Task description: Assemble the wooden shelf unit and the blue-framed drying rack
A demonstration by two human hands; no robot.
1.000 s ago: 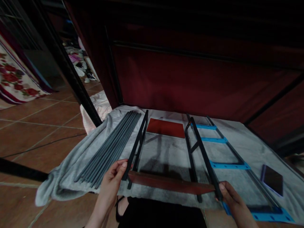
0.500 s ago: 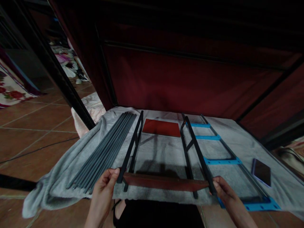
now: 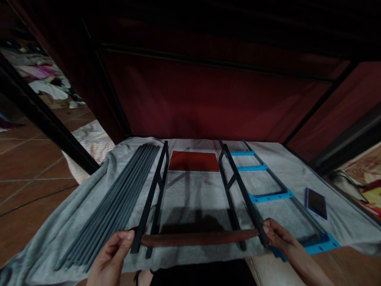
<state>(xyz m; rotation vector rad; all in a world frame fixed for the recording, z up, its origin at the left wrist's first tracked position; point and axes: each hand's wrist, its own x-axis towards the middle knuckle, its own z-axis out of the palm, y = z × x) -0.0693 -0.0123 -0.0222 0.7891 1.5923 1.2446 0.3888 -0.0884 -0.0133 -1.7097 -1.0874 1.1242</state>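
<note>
A dark metal frame (image 3: 151,190) with two long side pieces stands on the grey blanket, joined at the near end by a reddish-brown board (image 3: 199,238). My left hand (image 3: 111,252) pinches the near end of its left side piece between thumb and fingers. On the opposite side, my right hand (image 3: 278,234) grips the near end of the right side piece. Inside the frame at the far end lies a flat red-orange panel (image 3: 194,161). Left of the frame is a bundle of several grey rods (image 3: 114,202), close to my left hand.
Right of the frame lies a dark rack with blue crosspieces (image 3: 272,196), partly behind my right hand. A phone (image 3: 316,203) rests farther right on the grey blanket (image 3: 285,161). A dark red fabric wall (image 3: 208,103) rises behind, and a dark post (image 3: 50,115) slants at left.
The near end of the frame is lower and a little farther left, with both hands still on it. The whole view has shifted, so the rods and phone appear farther left.
</note>
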